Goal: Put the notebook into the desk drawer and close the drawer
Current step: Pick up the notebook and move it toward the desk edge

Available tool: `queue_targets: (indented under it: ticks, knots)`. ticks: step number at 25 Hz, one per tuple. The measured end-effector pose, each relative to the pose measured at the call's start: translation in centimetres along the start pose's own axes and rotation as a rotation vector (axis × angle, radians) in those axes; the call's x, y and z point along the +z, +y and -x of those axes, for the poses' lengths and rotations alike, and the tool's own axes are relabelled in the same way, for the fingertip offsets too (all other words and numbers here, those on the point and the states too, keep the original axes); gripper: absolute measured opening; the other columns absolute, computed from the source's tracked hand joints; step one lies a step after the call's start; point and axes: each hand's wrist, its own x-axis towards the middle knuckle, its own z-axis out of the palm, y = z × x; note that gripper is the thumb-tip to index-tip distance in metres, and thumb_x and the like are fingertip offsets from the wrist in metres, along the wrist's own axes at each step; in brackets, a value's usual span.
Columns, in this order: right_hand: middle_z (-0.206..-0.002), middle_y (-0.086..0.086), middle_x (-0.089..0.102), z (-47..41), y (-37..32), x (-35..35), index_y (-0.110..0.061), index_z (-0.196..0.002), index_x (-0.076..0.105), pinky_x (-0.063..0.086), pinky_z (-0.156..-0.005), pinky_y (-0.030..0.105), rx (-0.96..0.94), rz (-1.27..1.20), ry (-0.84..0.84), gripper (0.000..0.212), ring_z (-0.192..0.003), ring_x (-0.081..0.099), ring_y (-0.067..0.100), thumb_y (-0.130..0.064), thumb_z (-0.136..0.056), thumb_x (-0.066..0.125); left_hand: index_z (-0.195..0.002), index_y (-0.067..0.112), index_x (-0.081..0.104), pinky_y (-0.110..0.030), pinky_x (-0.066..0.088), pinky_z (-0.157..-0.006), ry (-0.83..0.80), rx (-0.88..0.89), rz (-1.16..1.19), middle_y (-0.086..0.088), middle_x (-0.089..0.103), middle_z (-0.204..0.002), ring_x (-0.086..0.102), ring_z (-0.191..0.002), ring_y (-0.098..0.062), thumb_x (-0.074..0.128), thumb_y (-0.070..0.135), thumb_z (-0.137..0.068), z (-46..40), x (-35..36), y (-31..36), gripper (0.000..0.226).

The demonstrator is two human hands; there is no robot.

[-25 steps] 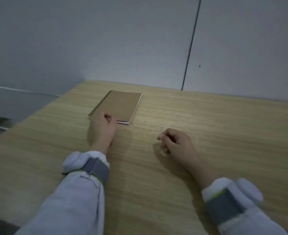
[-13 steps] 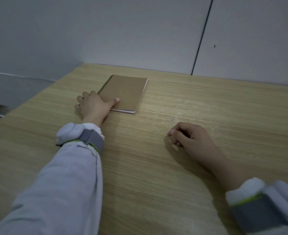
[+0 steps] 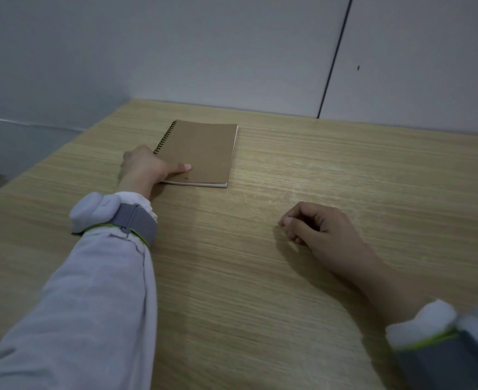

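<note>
A brown spiral-bound notebook [image 3: 204,150] lies flat on the wooden desk [image 3: 288,277], towards the far left. My left hand [image 3: 145,168] grips its near-left corner: the thumb lies on the cover and the fingers curl at the spiral edge, hidden below. My right hand [image 3: 322,235] rests on the desk to the right, loosely curled with nothing in it. No drawer is in view.
A grey wall [image 3: 232,52] with a dark vertical seam runs along the desk's far edge. The desk's left edge [image 3: 35,170] falls away to a grey floor area. Both wrists carry grey bands over white cuffs.
My left hand reached forward from the notebook's near edge to its left side and closed on the corner, thumb on the cover. My right hand stayed curled on the desk.
</note>
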Motion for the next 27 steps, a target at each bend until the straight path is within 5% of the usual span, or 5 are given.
queue_targets:
  ticks: [5,9,15,21,27]
  knots:
    - [-0.06,-0.002,0.062,0.0,0.2,-0.1,-0.018,-0.077,0.066,0.049,-0.068,0.042,-0.01,-0.037,0.004,0.012,-0.061,0.054,0.017,-0.015,-0.083,0.057,-0.098,-0.002,0.061,-0.036,0.05,-0.072,-0.076,-0.008,0.12,-0.016,0.065,-0.1,0.06,-0.086,-0.032,0.083,0.047,-0.049,-0.2,-0.9,-0.4,0.073]
    - [-0.059,-0.001,0.062,-0.3,0.5,-0.1,-0.018,-0.078,0.065,0.05,-0.068,0.043,-0.019,-0.062,-0.003,0.012,-0.059,0.054,0.015,-0.014,-0.084,0.056,-0.116,-0.004,0.049,-0.022,0.047,-0.031,-0.261,-0.136,0.63,-0.019,0.059,-0.099,0.058,-0.059,-0.024,0.074,0.019,-0.07,0.2,-0.2,-0.4,0.056]
    - [-0.06,0.0,0.061,-0.4,0.8,-0.1,-0.016,-0.082,0.065,0.046,-0.063,0.024,-0.018,-0.121,-0.01,0.012,-0.053,0.054,0.003,-0.015,-0.085,0.054,-0.112,0.001,0.047,-0.024,0.05,-0.034,-0.254,-0.084,0.936,-0.014,0.056,-0.091,0.061,-0.064,-0.023,0.05,0.015,-0.089,0.8,0.5,-0.9,0.027]
    - [-0.069,0.003,0.059,-0.7,1.0,-0.3,-0.028,-0.085,0.062,0.045,-0.062,0.027,-0.025,-0.167,0.103,0.011,-0.061,0.056,0.012,-0.021,-0.086,0.054,-0.108,0.016,0.037,-0.027,0.052,-0.037,-0.152,0.127,1.094,0.004,0.053,-0.091,0.059,-0.075,-0.017,0.045,0.014,-0.091,4.1,2.0,0.6,0.019]
    - [-0.078,0.003,0.054,-1.4,1.3,-1.2,-0.023,-0.083,0.056,0.052,-0.056,0.024,0.161,-0.578,0.322,0.014,-0.068,0.059,0.016,-0.016,-0.091,0.046,-0.108,0.019,0.041,-0.024,0.051,-0.037,-0.295,0.173,1.176,0.004,0.059,-0.091,0.06,-0.072,-0.013,0.043,0.013,-0.092,8.7,3.9,3.5,0.017]
